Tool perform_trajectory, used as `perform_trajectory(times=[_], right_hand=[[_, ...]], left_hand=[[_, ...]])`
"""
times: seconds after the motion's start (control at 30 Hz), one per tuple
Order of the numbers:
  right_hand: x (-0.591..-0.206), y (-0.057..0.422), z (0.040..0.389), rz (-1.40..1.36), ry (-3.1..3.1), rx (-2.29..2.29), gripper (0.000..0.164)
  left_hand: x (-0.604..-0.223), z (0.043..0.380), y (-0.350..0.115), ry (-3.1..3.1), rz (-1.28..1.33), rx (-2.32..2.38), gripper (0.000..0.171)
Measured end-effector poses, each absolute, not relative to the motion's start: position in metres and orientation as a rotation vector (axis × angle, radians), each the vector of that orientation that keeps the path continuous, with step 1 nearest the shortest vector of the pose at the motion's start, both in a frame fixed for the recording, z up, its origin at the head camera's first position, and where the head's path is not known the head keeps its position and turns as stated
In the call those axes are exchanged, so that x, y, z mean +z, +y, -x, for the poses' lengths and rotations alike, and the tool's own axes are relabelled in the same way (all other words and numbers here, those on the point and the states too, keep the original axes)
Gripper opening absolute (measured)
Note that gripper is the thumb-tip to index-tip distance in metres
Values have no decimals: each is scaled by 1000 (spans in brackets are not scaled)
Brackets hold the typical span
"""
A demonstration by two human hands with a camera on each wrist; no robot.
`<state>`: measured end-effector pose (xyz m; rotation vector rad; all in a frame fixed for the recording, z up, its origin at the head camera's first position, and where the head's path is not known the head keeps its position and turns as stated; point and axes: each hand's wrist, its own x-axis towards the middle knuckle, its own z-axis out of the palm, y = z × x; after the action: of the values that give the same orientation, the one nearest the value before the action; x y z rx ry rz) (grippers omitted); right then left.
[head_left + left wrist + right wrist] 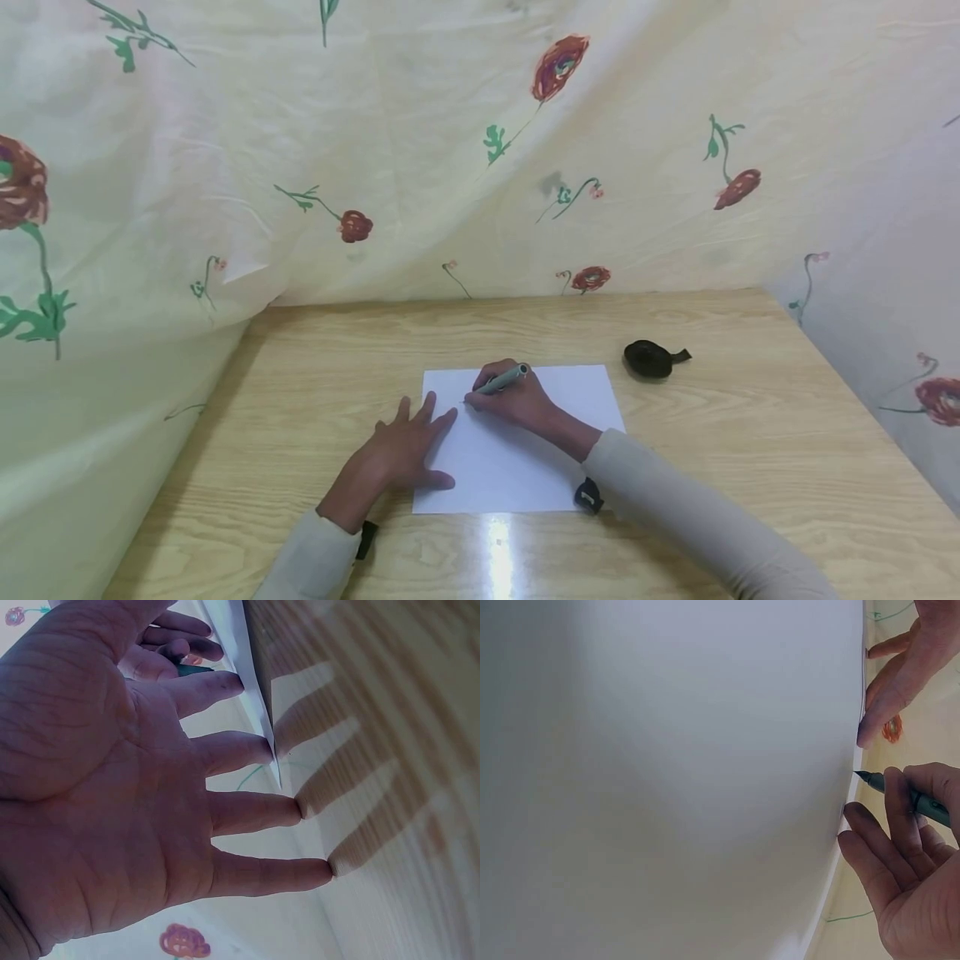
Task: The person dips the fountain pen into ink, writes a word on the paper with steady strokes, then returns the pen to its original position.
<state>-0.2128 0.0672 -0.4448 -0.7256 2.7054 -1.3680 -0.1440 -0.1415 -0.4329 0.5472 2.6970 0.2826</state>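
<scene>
A sheet of white paper (517, 479) lies flat on the wooden table. My left hand (401, 450) rests at its left side with fingers spread and nearly straight. In the left wrist view, the left hand's fingertips (259, 750) touch down along the paper's edge and on the wood beside it. My right hand (517, 402) pinches a grey-green pen (501, 380) above the sheet's upper left part. The pen's dark pointed tip (861, 775) is right at the paper in the right wrist view, with the lower fingers resting on the sheet.
A black roll of tape (648, 359) with a loose end lies beyond the paper's upper right corner. Floral cloth (420, 150) hangs behind the table (337, 350) and along both sides. Small black devices (588, 495) are worn at the wrists.
</scene>
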Motion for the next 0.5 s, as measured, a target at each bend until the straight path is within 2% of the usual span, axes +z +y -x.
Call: perform_trajectory(times=[0.5], right_hand=[[-443, 75, 214, 721, 2699, -1347, 4]], left_hand=[[-432, 146, -142, 2680, -525, 299, 94]])
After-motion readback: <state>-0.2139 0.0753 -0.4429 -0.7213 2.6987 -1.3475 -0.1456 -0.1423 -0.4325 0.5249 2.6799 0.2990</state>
